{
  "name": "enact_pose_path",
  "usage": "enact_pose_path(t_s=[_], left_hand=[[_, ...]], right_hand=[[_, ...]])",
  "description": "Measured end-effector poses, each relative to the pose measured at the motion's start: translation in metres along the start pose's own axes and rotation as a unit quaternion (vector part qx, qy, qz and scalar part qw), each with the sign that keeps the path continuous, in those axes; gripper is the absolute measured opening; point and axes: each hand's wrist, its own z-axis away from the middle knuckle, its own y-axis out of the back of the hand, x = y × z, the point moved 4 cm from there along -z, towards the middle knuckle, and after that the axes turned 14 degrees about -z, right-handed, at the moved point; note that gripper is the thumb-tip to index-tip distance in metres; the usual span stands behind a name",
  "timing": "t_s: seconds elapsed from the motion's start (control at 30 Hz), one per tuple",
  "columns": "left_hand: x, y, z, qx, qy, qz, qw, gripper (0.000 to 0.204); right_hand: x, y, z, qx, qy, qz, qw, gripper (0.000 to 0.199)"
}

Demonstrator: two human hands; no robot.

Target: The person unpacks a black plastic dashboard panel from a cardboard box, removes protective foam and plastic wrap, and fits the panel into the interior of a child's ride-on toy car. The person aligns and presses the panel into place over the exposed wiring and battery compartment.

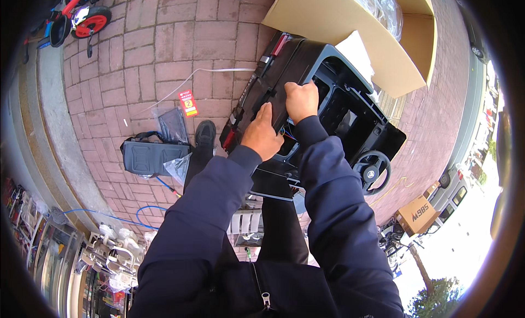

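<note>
A black ride-on toy car (322,56) stands tilted in front of me, with red tail lights on its rear face and a steering wheel (372,172) at its far right. My left hand (262,133) grips the rim behind the seat opening, its fingers lying over the rear panel and its thumb on the inner side. Further along that rim, my right hand (302,101) is closed around the edge with its fingers curled. Several thin coloured wires (289,134) show inside the body beside my left hand.
An opened cardboard box (350,23) with clear plastic wrap lies behind the car. On the brick paving to the left are a dark grey plastic part (145,157) and a red-and-yellow card (187,102). A blue hose (143,210) and a child's bike (90,24) are further off.
</note>
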Motion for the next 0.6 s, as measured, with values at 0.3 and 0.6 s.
enact_pose_path(t_s=[0.3, 0.6], left_hand=[[-0.006, 0.007, 0.002, -0.007, -0.001, 0.028, 1.000, 0.096], [-0.017, 0.005, 0.003, -0.019, -0.022, 0.051, 0.998, 0.094]], right_hand=[[0.045, 0.083, 0.013, 0.134, -0.166, -0.252, 0.944, 0.059], [0.186, 0.126, -0.019, -0.119, -0.083, -0.005, 0.989, 0.027]])
